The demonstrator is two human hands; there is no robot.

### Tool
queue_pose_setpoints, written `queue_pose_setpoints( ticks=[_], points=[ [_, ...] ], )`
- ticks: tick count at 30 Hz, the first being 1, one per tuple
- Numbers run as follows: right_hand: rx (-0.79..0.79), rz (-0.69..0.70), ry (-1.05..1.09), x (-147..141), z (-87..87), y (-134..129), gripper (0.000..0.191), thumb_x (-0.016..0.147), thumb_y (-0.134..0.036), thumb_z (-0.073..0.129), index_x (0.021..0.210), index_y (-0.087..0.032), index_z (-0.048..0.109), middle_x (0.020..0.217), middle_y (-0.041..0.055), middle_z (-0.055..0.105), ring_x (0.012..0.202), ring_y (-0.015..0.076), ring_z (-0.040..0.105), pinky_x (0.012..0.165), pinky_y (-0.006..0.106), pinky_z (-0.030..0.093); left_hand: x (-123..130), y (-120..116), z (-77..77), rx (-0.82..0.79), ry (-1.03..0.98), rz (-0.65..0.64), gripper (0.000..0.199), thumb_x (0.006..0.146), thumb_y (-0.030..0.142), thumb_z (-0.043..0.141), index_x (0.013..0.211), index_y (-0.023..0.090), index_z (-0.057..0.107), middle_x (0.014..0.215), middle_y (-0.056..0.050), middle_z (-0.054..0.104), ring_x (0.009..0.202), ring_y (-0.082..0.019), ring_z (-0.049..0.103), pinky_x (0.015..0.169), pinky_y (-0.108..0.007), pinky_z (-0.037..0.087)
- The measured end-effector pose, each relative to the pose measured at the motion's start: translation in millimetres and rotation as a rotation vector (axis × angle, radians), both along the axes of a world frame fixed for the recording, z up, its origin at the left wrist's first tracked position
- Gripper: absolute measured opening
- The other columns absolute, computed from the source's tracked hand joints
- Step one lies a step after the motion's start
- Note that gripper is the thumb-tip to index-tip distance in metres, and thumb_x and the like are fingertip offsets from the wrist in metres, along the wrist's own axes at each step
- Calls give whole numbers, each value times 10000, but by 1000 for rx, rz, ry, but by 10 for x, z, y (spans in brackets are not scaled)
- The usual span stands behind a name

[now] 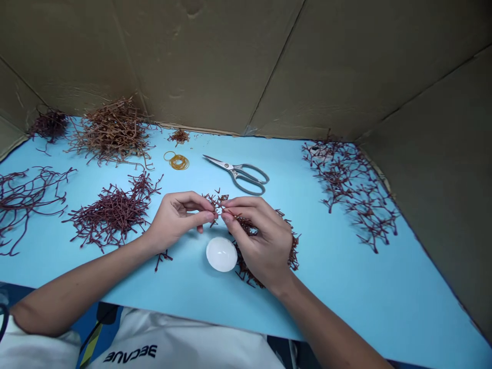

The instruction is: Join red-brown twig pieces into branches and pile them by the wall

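Observation:
Close together above the middle of the blue table, my left hand [175,218] and my right hand [265,236] both pinch with thumb and fingers. Between the fingertips is a small brown twig [219,209], partly hidden by the fingers. A heap of short brown twig pieces [294,256] lies under and beside my right hand. Just behind the fingertips are more small brown bits [221,198]. Below the hands sits a small white bowl [222,254], touching or very near the heap. One dark red branched twig [163,258] lies near my left wrist.
Grey-handled scissors [240,174] lie beyond my hands, beside yellow rubber bands [179,162] and a small brown pile [179,136]. Reddish twig piles [111,212] and a tan pile [115,130] are at left; branched twigs [346,184] spread at right. Cardboard walls [215,66] enclose the table.

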State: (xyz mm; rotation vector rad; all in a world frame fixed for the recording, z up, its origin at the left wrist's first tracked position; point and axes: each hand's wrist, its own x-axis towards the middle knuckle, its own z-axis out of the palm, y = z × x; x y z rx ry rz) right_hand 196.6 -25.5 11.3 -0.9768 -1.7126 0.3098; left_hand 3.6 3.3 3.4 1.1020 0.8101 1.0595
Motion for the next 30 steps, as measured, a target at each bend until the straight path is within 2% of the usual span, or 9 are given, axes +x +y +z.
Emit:
queue_pose_setpoints(
  ticks=[7,20,26,30],
  points=[
    [6,30,6,-14,-9,0,148,939,-67,765,971,-211,770,1013,47,800,929,161,774,836,318,654,11,-32,-39,-8,-31,30,161,752,203,948,839,160,820,814,-41,819,661,-125,746,540,-161,616],
    [9,3,-26,-28,-9,1,147,926,-73,780,948,-218,778,990,52,800,887,176,780,794,335,661,16,-42,-35,28,-17,52,138,755,178,934,827,161,817,822,-46,829,685,-127,768,595,-159,618],
    [140,-24,-123,-13,-62,-6,187,908,-62,796,989,-228,767,991,57,807,869,201,789,738,365,648,19,-60,-65,143,6,83,117,781,165,919,838,169,817,841,-43,834,782,-132,788,767,-194,651],
    [195,-37,-163,-10,-92,-9,207,896,-56,808,1009,-224,764,991,49,818,871,203,797,736,367,641,13,-77,-57,210,45,103,113,786,177,914,843,166,817,840,-47,830,779,-139,780,763,-210,649]
  ],
)
